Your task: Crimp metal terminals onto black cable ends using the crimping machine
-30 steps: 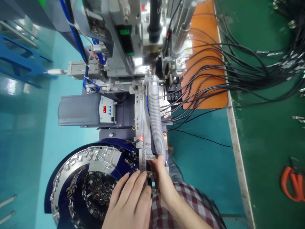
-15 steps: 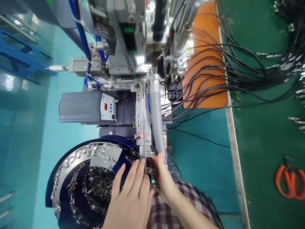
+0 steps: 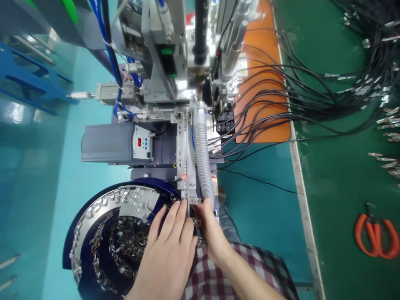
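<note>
My left hand (image 3: 167,246) lies palm down with its fingers stretched out, over the near end of a metal feeder rail (image 3: 186,193). Its fingertips rest at the rail, beside the rim of a dark blue bowl feeder (image 3: 70,233) that holds many small metal clips. On the rail's other side is my right hand (image 3: 215,235), its thumb pointing up at a small metal bracket (image 3: 195,201). The right hand's fingers are hidden beneath or behind the rail, so whether they grip anything does not show. Next to that thumb runs a grey corrugated hose (image 3: 202,156).
A grey control box (image 3: 109,143) with a red display stands left of the rail. Machine parts (image 3: 168,62) rise ahead. Black cables (image 3: 265,100) cross an orange mat (image 3: 278,129) onto a green bench (image 3: 337,183), where orange-handled pliers (image 3: 375,235) lie.
The view has shifted slightly. My left fingertips have slid a little forward along the rail, towards the bracket. My right hand keeps about the same place at the rail.
</note>
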`<state>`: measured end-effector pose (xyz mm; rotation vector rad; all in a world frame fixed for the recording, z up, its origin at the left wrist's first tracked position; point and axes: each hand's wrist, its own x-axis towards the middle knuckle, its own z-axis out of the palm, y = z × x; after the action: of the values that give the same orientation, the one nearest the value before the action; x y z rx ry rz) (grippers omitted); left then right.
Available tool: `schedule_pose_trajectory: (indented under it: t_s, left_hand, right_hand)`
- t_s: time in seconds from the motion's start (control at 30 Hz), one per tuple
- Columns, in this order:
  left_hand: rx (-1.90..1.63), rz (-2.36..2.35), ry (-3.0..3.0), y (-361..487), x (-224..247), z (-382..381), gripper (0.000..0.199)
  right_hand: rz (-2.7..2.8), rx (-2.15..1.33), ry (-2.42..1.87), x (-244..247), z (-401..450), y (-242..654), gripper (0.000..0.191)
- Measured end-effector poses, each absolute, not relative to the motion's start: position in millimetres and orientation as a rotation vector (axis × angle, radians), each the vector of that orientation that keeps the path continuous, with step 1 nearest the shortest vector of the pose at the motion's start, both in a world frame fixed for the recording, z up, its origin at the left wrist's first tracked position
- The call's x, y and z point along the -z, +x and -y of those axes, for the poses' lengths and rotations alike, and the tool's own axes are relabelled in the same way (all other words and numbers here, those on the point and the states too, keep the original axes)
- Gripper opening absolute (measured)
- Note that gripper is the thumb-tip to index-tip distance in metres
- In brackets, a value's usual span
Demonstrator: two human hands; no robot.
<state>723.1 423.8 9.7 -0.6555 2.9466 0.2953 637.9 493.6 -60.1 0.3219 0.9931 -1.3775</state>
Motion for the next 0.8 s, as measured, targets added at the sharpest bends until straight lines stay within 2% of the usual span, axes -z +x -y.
schedule_pose_trajectory:
  t_s: [0.53,0.8]
  left_hand:
    - [-0.377,-3.062,-0.675,733.1,10.6,-428.4,0.023]
    - [-0.424,-3.052,-0.72,732.4,11.0,-428.9,0.024]
  right_hand:
    - [-0.988,1.335,0.391,54.8,-484.0,632.9,0.074]
    - [-1.029,1.317,0.415,52.5,-483.7,632.9,0.073]
